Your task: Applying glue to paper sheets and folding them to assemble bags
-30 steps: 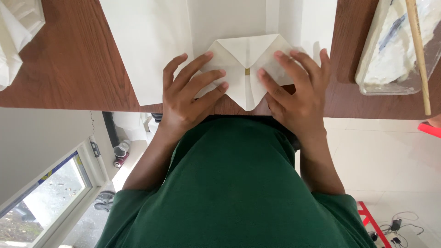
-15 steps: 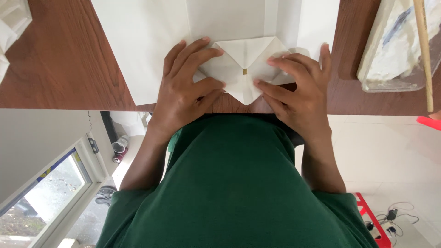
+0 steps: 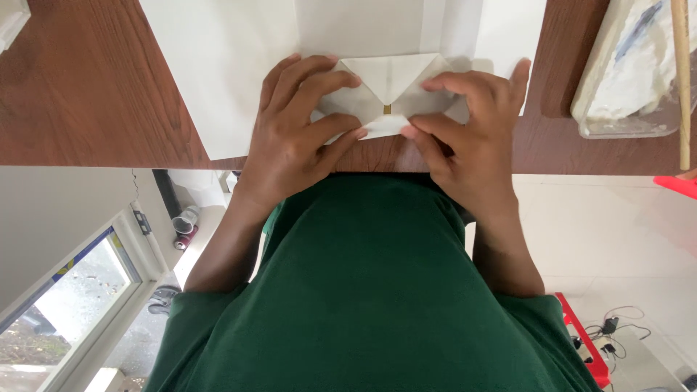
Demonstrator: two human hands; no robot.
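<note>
In the upper middle of the frame, a small folded white paper piece (image 3: 388, 91) with a triangular flap lies at the near edge of the brown wooden table (image 3: 87, 87). The left hand (image 3: 294, 138) rests flat on its left part, fingers spread and pressing down. The right hand (image 3: 465, 138) presses its right part, fingertips pinching the lower fold (grip partly hidden). A larger white sheet (image 3: 218, 65) lies beneath. At upper right sits a clear plastic container (image 3: 628, 72), a wooden stick (image 3: 681, 80) across it.
</note>
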